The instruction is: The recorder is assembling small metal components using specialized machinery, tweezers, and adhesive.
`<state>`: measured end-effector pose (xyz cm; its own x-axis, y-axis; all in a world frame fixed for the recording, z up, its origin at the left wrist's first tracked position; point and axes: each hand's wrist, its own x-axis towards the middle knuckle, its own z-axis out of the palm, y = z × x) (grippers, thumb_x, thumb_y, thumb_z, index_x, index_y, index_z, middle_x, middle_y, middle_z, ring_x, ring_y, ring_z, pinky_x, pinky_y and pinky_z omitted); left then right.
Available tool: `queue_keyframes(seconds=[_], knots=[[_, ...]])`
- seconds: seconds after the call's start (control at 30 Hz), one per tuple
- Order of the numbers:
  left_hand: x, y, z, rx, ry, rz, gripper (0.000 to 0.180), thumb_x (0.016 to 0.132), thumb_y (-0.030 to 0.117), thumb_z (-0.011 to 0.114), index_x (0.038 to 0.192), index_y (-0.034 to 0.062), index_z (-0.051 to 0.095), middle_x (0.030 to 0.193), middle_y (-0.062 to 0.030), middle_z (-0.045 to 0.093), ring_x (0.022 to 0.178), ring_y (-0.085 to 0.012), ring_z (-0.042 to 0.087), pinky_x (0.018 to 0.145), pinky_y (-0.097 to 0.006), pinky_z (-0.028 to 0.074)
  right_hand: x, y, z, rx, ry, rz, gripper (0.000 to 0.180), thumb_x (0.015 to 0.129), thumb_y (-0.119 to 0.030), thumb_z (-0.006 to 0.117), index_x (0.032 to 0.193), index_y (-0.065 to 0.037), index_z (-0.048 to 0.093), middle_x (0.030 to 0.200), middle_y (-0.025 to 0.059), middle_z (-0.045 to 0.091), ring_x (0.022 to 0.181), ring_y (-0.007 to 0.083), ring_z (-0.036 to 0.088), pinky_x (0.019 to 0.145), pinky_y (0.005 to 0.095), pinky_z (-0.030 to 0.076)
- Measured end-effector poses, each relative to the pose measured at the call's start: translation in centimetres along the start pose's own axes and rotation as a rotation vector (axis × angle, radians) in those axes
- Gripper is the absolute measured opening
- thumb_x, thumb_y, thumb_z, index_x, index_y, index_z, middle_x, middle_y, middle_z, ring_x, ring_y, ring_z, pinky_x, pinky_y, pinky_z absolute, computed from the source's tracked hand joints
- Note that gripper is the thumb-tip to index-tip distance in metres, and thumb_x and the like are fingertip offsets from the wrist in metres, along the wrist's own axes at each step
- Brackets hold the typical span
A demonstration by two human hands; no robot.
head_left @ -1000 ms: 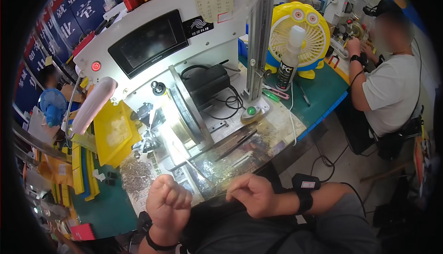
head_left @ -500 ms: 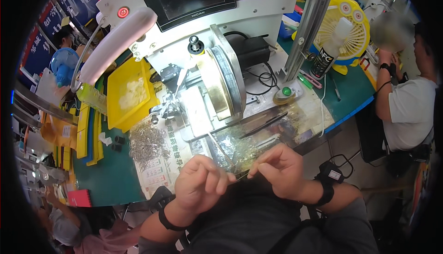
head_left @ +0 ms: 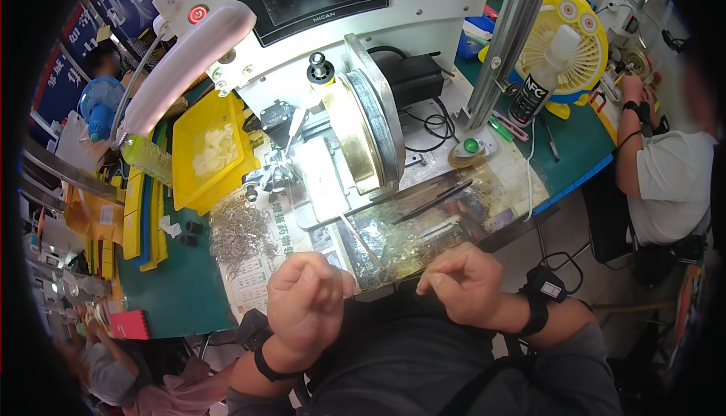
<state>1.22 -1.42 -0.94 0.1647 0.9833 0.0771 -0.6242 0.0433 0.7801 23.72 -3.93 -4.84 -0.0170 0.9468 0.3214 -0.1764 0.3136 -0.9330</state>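
My left hand (head_left: 306, 299) is held over the table's front edge, its fingers curled into a closed shape. My right hand (head_left: 463, 284) is apart from it on the right, thumb and fingertips pressed together in a pinch. Whatever either hand holds, if anything, is too small or hidden. Beyond them stands a machine with a brass-rimmed wheel (head_left: 352, 140) and a brightly lit plate (head_left: 324, 178). A thin rod (head_left: 361, 242) lies on the worktop between the machine and my hands. Left of it spreads a heap of fine metal pieces (head_left: 240, 234) on printed paper.
A yellow bin (head_left: 181, 181) with pale pieces stands at the left. Dark tweezers (head_left: 431, 203) lie in front of the machine, near a green-topped button (head_left: 470, 146). A bottle (head_left: 537, 83) and a yellow fan (head_left: 567, 45) stand at right. A co-worker (head_left: 669, 181) sits beyond.
My hands have moved apart, the left drawing back leftward and the right shifting slightly right. A thin piece seen between their fingertips earlier no longer shows.
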Motion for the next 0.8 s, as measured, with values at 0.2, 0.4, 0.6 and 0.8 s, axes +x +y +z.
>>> queue_keyframes(seconds=[0.2,0.4,0.6,0.8], knots=[[0.5,2.2,-1.6,-0.059,0.083,0.077,0.018,0.102,0.019,0.054,0.091,0.0051,0.055,0.057,0.0052,0.033,0.049,-0.0096,0.033,0.059,-0.031,0.04,0.6,-0.3,-2.5,-0.172,0.056,-0.045,0.005,0.093,0.003,0.058,0.091,0.001,0.054,0.075,0.0118,0.068,0.069,0.0145,0.068,0.064,0.028,0.056],[-0.5,2.3,-2.6,0.176,0.105,-0.103,0.019,0.104,0.017,0.049,0.094,0.002,0.056,0.054,0.0054,0.035,0.045,-0.0077,0.032,0.05,-0.025,0.035,3.1,-2.0,-8.1,-0.14,0.332,0.044,0.009,0.097,-0.001,0.054,0.1,0.004,0.061,0.08,0.0087,0.069,0.068,0.0117,0.063,0.065,0.0255,0.052],[-1.4,3.0,-4.1,0.446,0.118,0.022,0.024,0.102,0.009,0.047,0.101,-0.0091,0.064,0.058,0.0015,0.047,0.051,-0.0064,0.039,0.053,-0.023,0.037,10.2,-2.6,-17.9,-0.857,0.379,0.287,0.02,0.092,-0.013,0.064,0.099,0.003,0.073,0.084,0.012,0.072,0.07,0.0178,0.068,0.068,0.0299,0.054],[-1.1,3.9,-3.9,1.332,-0.144,0.544,0.016,0.093,-0.001,0.053,0.095,0.0014,0.069,0.098,-0.0179,0.066,0.09,-0.0288,0.065,0.081,-0.038,0.052,14.4,-1.3,-19.8,-1.479,0.146,0.06,0.03,0.085,-0.026,0.072,0.102,-0.001,0.074,0.094,0.0202,0.07,0.087,0.0369,0.067,0.078,0.0402,0.053]])
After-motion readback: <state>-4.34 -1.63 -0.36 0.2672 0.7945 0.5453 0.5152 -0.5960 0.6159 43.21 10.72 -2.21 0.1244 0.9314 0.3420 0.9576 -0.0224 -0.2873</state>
